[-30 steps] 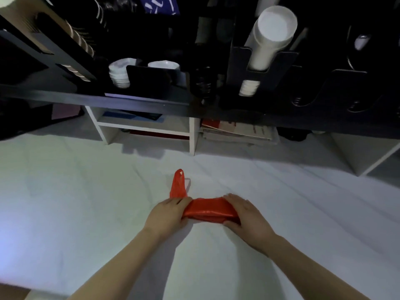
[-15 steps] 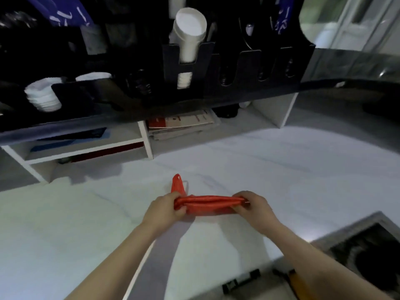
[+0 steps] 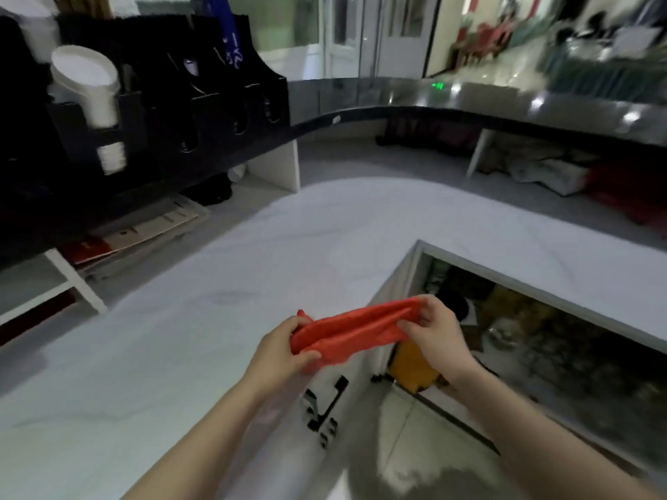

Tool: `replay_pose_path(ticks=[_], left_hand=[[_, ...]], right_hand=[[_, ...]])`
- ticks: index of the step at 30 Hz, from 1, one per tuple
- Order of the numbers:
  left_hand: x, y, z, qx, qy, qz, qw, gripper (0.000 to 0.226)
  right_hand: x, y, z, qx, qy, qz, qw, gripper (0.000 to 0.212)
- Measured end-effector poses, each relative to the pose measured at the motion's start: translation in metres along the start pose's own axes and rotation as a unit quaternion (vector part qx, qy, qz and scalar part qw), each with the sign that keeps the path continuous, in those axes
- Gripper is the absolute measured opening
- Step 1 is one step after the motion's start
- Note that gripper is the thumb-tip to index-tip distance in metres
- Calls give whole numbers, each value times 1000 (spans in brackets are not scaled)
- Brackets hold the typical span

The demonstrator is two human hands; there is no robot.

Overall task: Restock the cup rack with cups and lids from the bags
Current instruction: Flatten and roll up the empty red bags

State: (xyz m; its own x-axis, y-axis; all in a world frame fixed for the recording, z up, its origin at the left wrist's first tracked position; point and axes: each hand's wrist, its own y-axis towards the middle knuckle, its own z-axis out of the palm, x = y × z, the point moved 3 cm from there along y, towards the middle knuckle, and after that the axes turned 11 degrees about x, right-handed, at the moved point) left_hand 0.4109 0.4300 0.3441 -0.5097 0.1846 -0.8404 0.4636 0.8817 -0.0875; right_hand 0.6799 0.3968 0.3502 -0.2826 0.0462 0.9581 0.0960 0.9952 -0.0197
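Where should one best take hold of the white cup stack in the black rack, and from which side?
Probably grip the white cup stack by its protruding upper end, coming from above: the black rack encloses its lower part, so only the top stands free.

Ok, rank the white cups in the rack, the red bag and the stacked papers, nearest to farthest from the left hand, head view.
1. The red bag: gripped by the left hand itself.
2. The stacked papers: ahead to the left, tucked below the rack.
3. The white cups: up in the black rack, far upper left.
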Motion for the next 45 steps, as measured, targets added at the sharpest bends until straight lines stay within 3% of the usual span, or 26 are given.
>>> replay_pose_path(ticks=[5,9,20,24,32,42,45], left_hand=[[-54,32,52,3,-33,37,999,44],[-114,58,113,53,-58,96,992,50],[-290,81,385,243,-71,187,949,54],[-332,67,482,288,-56,202,934,45],[-402,50,648,442,-12,253,861,34],[-483,64,821,579,58,310,751,37],[-504,60,865,602,68,312,732,38]], right_hand=[[-16,-46,-74,-90,17,32,995,30],[-21,-101,-148,-211,1,8,978,32],[-91,-313,-374,-428,-2,83,900,38],[-127,-399,-425,-511,-13,130,850,34],[-186,-532,-491,-652,1,217,727,38],[-242,-603,-555,-729,7,304,614,40],[-257,-622,-575,-743,8,318,589,40]])
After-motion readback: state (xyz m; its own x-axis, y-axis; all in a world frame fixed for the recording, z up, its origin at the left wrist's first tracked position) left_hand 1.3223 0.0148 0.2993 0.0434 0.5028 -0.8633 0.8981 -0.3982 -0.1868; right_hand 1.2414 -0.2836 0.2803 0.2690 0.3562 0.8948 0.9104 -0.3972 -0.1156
